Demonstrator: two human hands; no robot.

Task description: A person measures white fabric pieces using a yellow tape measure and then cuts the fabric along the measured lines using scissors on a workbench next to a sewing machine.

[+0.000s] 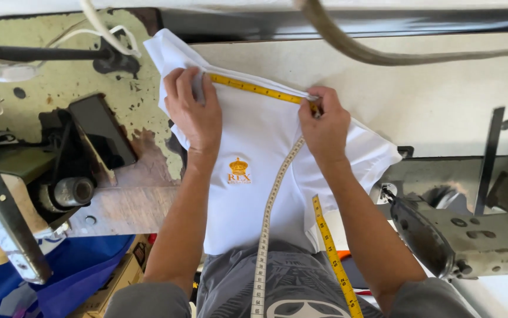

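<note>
White cotton garment (pixel 248 147) with an orange embroidered emblem lies across the near edge of the worn cream worktable (pixel 431 88), its hem hanging over toward the person's lap. Left hand (pixel 194 112) and right hand (pixel 323 126), set apart, each pinch an end of the yellow flexible measuring tape (pixel 254 88) against the garment's far edge. The fabric looks light, soft and prone to shifting; best gripped at the seams or folded edge.

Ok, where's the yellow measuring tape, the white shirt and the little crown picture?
yellow measuring tape (pixel 254 88), head view, on the stretch pulled tight between the two hands.
white shirt (pixel 248 218), head view, on the plain cloth below the emblem.
little crown picture (pixel 238 166), head view, on the orange crown itself.
</note>
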